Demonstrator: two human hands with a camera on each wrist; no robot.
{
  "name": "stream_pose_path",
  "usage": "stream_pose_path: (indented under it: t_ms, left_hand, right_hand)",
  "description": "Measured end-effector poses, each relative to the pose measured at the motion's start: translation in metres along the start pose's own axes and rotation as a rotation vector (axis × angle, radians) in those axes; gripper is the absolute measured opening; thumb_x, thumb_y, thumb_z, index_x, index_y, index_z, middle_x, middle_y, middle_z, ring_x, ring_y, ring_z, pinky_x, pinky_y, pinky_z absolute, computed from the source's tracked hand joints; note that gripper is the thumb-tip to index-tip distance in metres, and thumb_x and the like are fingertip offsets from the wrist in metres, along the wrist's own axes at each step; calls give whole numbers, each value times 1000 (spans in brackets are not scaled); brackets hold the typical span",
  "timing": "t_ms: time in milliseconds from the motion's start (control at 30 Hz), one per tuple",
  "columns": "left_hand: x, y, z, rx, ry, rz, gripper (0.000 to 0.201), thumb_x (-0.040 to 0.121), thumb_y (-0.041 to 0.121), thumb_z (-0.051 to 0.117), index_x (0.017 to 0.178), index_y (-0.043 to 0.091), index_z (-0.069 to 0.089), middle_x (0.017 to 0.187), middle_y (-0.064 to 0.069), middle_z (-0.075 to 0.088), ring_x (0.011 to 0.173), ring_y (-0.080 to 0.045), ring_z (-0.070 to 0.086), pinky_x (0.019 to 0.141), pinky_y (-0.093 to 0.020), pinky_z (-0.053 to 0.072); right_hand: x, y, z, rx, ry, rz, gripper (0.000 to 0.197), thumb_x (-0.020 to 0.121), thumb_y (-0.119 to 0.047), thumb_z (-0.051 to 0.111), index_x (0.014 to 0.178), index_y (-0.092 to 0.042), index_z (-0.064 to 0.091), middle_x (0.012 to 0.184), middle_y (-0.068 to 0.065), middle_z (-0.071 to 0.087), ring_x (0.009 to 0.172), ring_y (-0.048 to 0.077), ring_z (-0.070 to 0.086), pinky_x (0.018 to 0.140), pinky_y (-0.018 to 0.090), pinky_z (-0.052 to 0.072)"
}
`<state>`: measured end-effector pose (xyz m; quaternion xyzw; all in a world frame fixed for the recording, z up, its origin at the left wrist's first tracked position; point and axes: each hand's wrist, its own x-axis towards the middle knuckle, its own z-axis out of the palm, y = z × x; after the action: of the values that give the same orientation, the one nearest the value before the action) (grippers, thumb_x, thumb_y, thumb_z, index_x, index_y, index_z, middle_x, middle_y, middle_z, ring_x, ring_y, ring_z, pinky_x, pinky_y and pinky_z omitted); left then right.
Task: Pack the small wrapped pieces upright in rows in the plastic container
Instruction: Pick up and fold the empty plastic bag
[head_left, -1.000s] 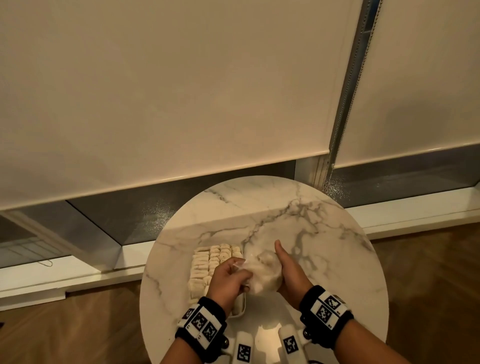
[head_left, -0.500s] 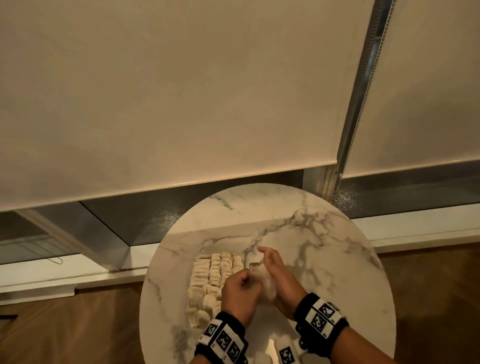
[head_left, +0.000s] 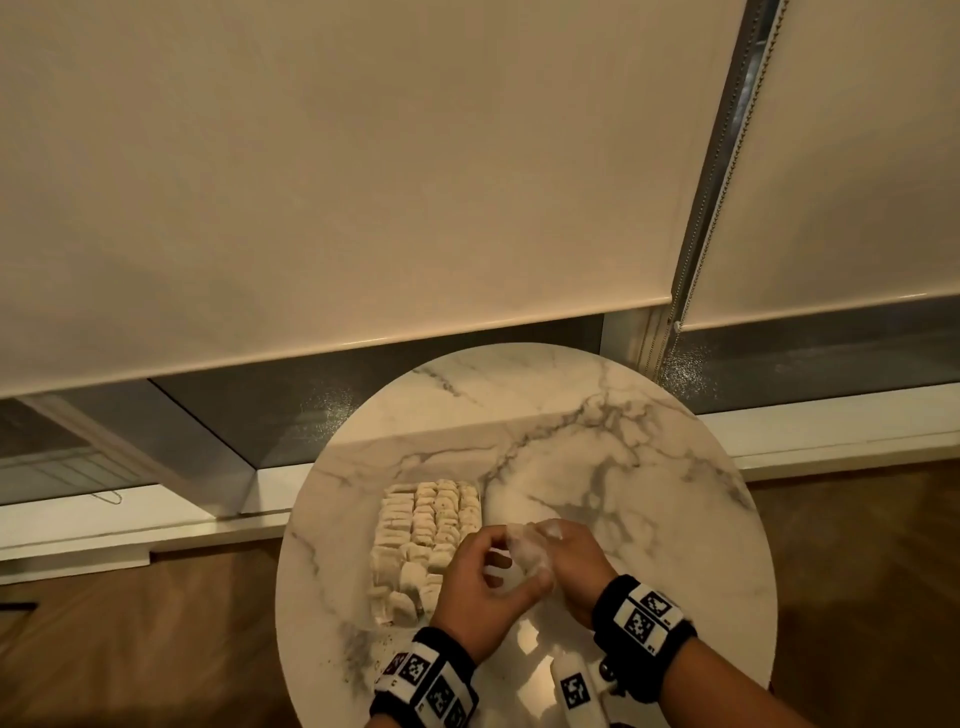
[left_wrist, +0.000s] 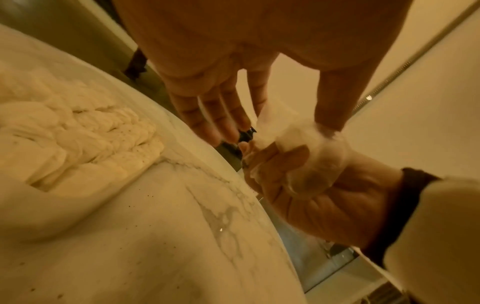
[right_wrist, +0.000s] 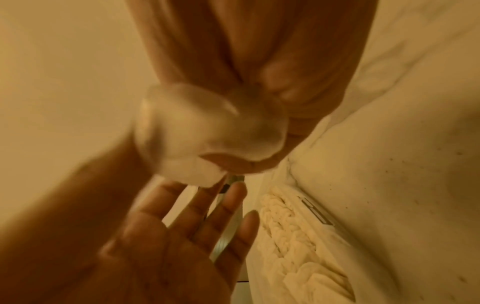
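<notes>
- Holding a wrapped piece above the table, the right hand curls round it; left hand pinches its wrap, other fingers spread.
- Better to firm the wrap, then stand it beside the rows in the container, just left.

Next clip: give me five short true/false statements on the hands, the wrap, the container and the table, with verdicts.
1. The right hand grips a crumpled clear wrap. True.
2. The left hand rests flat on the table. False: it is raised beside the wrap, thumb and forefinger at the film.
3. The container sits left of both hands. True.
4. The pieces lie scattered across the table. False: they stand in rows in the container.
5. The table is plain dark wood. False: it is round, veined white marble.
</notes>
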<state>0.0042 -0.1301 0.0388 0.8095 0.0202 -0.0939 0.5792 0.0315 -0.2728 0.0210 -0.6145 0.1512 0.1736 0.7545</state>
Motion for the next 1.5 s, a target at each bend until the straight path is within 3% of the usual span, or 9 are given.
stream_pose_path:
  t_ms: [200, 333, 533, 700, 833, 1000, 1167, 1367, 1500]
  left_hand:
    - [1, -11, -1, 165, 0, 40, 11, 70, 23, 71, 67, 25, 61, 63, 2, 60, 57, -13, 58, 56, -40, 54]
    - [5, -29, 2, 323, -77, -7, 11, 78, 34, 62, 75, 24, 65, 69, 3, 64, 60, -14, 65, 54, -44, 57]
    - [12, -46, 15, 395, -292, 89, 42, 62, 49, 64, 96, 25, 58, 98, 6, 53, 91, -11, 54, 79, -32, 51]
    - [12, -38, 48, 288, -619, 80, 19, 64, 54, 68, 70, 43, 54, 97, 10, 49, 98, -18, 54, 91, -40, 46]
    - [21, -24, 79, 504, -688, 161, 18, 69, 52, 52, 77, 38, 60, 95, 12, 49, 93, -16, 57, 86, -42, 51]
    - [30, 8, 105, 565, -577, 132, 18, 65, 41, 60, 77, 30, 52, 83, 10, 58, 74, -7, 57, 68, -25, 50]
    - [41, 17, 158, 600, -728, 163, 11, 67, 38, 64, 73, 32, 58, 80, 3, 59, 72, -11, 57, 67, -26, 46]
    - [70, 27, 243, 592, -924, 80, 27, 82, 34, 77, 106, 37, 66, 108, 7, 67, 96, -15, 63, 82, -20, 51]
    - [128, 16, 279, 1083, -664, 157, 107, 52, 82, 72, 145, 48, 31, 154, -7, 29, 142, -33, 28, 118, -47, 27]
  right_hand:
    - [-12, 8, 22, 168, -100, 191, 38, 99, -41, 55, 78, -9, 56, 67, 16, 55, 52, 25, 51, 49, 29, 40]
    - [-25, 24, 26, 249, -176, 146, 41, 88, -47, 70, 80, -9, 56, 67, 10, 55, 55, 22, 54, 50, 28, 43]
    - [-46, 40, 4, 307, -4, 70, 35, 80, -30, 79, 92, -1, 64, 80, 20, 59, 63, 24, 58, 50, 26, 45]
    - [-70, 52, -30, 342, 160, 82, 49, 74, -31, 85, 90, 9, 63, 86, 26, 59, 72, 31, 55, 58, 31, 42]
    - [-82, 54, -54, 462, 181, 88, 39, 88, -38, 72, 98, -1, 61, 75, 16, 59, 55, 25, 52, 49, 29, 42]
    - [-82, 44, -94, 460, -87, 105, 30, 87, -27, 76, 107, -8, 63, 78, 18, 60, 55, 22, 63, 44, 25, 50]
    - [-76, 61, -159, 466, -14, 115, 9, 95, -24, 64, 91, -16, 64, 64, 10, 55, 41, 16, 49, 36, 17, 36]
    - [-74, 110, -246, 608, 293, 120, 12, 96, -13, 60, 84, -14, 62, 51, 2, 45, 34, 11, 33, 37, 17, 20]
    - [-60, 160, -307, 721, 669, 267, 8, 96, -18, 59, 90, -15, 64, 69, 7, 55, 45, 16, 46, 42, 18, 29]
